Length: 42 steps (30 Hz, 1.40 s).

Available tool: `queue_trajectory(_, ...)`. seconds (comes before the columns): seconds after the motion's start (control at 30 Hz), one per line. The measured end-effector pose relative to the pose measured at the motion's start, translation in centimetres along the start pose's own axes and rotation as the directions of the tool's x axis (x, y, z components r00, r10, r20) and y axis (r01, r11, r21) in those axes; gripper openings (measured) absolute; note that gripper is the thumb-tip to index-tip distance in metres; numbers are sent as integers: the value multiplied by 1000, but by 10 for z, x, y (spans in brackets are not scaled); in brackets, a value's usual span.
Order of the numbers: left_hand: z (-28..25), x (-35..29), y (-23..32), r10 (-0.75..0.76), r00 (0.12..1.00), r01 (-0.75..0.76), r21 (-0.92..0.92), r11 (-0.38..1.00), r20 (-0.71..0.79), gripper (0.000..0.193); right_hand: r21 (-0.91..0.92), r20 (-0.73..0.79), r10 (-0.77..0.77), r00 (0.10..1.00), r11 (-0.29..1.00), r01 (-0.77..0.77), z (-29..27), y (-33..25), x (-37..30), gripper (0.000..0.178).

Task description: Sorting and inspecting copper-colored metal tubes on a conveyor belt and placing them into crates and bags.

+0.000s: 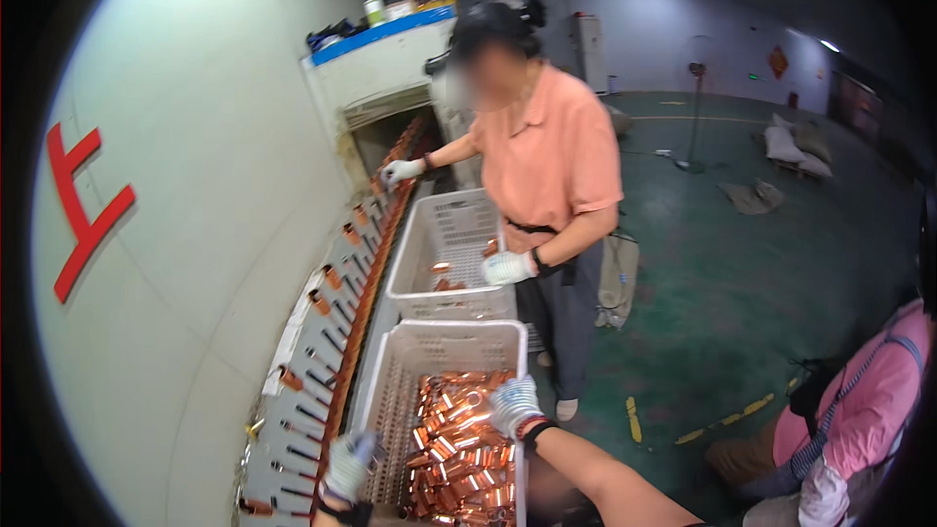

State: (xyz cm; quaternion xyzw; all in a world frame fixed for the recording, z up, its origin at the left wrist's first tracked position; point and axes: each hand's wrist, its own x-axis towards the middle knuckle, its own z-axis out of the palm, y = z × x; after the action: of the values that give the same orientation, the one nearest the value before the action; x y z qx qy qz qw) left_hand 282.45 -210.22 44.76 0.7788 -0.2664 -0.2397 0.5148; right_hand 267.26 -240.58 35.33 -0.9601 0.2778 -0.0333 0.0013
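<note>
My left hand (348, 468), in a white knit glove, is between the near crate and a row of metal pins. Its fingers are blurred, so I cannot tell what they hold. My right hand (514, 407), gloved the same way, reaches over the right side of a light plastic crate (452, 330). Its fingers curl at the edge of a heap of short copper tube pieces (459, 449); whatever they grip cannot be made out. Along the left runs an orange-brown chain conveyor (349, 361). Beside it, some pins carry copper pieces (319, 302), while others are bare.
A co-worker in an orange shirt (551, 156) stands beyond a second crate (415, 304), one gloved hand (400, 172) at the conveyor, the other over that crate. At lower right sits another person in pink (878, 400). Sacks (795, 146) lie on the green floor (673, 283).
</note>
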Motion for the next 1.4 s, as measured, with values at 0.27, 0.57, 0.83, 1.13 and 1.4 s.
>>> queue_trajectory(0.27, 46, -119, -65, 21, 997, -5, 230, 973, -69, 32, 21, 179, -52, 983, 999, 49, -38, 2, -19, 27)
queue_trajectory(0.57, 91, -135, -61, 229, 973, -148, 664, 733, -36, 31, -50, 179, -51, 982, 997, 61, -5, -5, -23, 23)
queue_trajectory(0.83, 95, -120, -65, 347, 925, -145, 705, 694, -152, 23, -238, 165, -107, 980, 960, 145, 45, -5, -10, 58)
queue_trajectory(1.13, 82, -129, -60, 131, 975, 23, 669, 743, -179, 33, -185, 365, -5, 931, 980, 78, -26, -29, -28, 33)
queue_trajectory(1.4, -36, -50, -121, 438, 686, -194, 434, 880, -582, 47, -175, 331, -9, 944, 982, 71, -26, -28, -29, 32)
